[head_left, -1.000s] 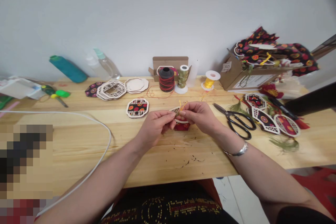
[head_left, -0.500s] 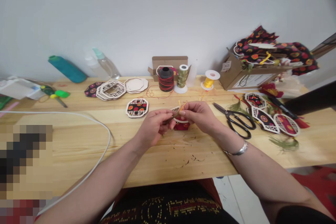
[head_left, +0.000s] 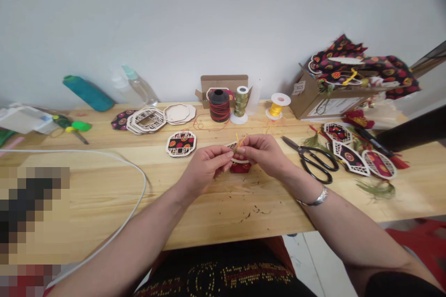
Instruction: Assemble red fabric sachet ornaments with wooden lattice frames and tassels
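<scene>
My right hand (head_left: 260, 152) is closed in a pinch, and a thin yellow cord (head_left: 237, 139) stands up from between its thumb and forefinger. Close against it, my left hand (head_left: 211, 161) also pinches at the fingertips. Whatever the left fingers grip is too small and covered to make out. Beneath both hands lies a framed fabric ornament (head_left: 239, 167), dark red with a pale curved edge; the hands hide much of its upper part. To the right, black-handled scissors (head_left: 313, 160) lie with their blades pointing up and left.
Spools of red-black cord (head_left: 219, 106), olive thread (head_left: 241, 106) and yellow cord (head_left: 278, 106) stand behind the hands. Left of them sit a finished-looking ornament (head_left: 181, 144) and stacked wooden frames (head_left: 148, 120). A full cardboard box (head_left: 324, 97) and several ornaments (head_left: 351, 158) are right. A white cable (head_left: 139, 171) curves left.
My fingertips have drawn closer together. The olive-brown strand that showed between them before is now hidden, and the yellow cord ends have shifted slightly.
</scene>
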`<state>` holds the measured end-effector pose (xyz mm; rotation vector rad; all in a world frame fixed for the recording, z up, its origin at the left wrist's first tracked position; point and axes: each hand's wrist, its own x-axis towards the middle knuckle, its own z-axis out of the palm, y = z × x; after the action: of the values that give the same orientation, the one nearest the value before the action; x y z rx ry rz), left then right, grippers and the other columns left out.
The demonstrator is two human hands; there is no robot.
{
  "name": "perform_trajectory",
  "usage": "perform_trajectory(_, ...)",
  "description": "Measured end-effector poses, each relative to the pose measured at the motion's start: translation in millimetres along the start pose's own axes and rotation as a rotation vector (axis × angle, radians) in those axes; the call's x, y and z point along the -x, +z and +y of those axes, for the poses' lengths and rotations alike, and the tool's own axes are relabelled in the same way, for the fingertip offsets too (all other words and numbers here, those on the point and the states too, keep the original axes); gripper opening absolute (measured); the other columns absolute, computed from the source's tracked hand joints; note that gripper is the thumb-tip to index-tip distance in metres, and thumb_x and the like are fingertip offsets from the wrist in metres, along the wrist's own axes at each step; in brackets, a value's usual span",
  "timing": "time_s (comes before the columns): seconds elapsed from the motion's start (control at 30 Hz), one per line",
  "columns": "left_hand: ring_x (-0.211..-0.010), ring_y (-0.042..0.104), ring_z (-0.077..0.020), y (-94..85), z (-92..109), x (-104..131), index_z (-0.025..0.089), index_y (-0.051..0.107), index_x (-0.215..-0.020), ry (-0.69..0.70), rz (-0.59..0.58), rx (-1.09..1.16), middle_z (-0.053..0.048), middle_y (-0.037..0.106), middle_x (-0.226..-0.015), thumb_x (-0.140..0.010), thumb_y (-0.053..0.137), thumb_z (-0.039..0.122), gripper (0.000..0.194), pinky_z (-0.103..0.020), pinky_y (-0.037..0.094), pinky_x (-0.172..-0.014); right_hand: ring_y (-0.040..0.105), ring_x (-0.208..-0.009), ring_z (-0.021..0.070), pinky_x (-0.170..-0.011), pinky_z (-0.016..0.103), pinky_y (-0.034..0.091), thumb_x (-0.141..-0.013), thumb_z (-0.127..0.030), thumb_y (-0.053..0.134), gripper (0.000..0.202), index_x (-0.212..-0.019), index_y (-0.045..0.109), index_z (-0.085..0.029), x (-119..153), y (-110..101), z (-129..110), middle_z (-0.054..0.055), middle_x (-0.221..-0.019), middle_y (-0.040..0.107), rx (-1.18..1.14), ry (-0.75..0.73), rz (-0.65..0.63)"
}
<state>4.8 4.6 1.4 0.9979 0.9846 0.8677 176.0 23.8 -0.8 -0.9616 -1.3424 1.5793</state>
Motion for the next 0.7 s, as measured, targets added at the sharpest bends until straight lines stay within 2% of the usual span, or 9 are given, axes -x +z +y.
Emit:
perform_trajectory(0.47,-0.045,0.036,-0.0048,0.9,0.7,-0.2,0.014,0.07,-0.071,0.054,0.059,-0.02,0.004,0.051,-0.047,-0.071,0.07,0.03,0.017,-0.02,0.021,-0.045,0.043,-0.049,0.0048,-0.047,0.02,0.035,-0.072,-0.03,0.069,0.017,-0.071,0.066,-0.014,0.3,-2.2,-1.0,-0.004,-0.058,0.058,0.003,0.01,-0.042)
perform_trajectory(0.6,-0.045,0.037,-0.0053,-0.5,0.3,-1.0,0.014,0.069,-0.07,0.084,0.096,-0.003,0.003,0.053,-0.048,-0.071,0.071,0.032,0.018,-0.02,0.023,-0.046,0.047,-0.052,0.0057,-0.051,0.021,0.039,-0.071,-0.026,0.07,0.014,-0.076,0.069,-0.013,-0.7,-4.1,-0.5,-0.002,-0.062,0.062,0.061,0.035,-0.033)
perform_trajectory(0.7,-0.045,0.037,-0.0055,-1.5,-0.1,-1.2,0.014,0.069,-0.069,0.103,0.128,-0.018,0.003,0.053,-0.048,-0.071,0.071,0.032,0.018,-0.02,0.023,-0.045,0.053,-0.057,0.0085,-0.055,0.023,0.043,-0.07,-0.029,0.07,0.017,-0.074,0.07,-0.013,-1.1,-4.9,1.3,0.001,-0.064,0.065,0.154,0.016,-0.01)
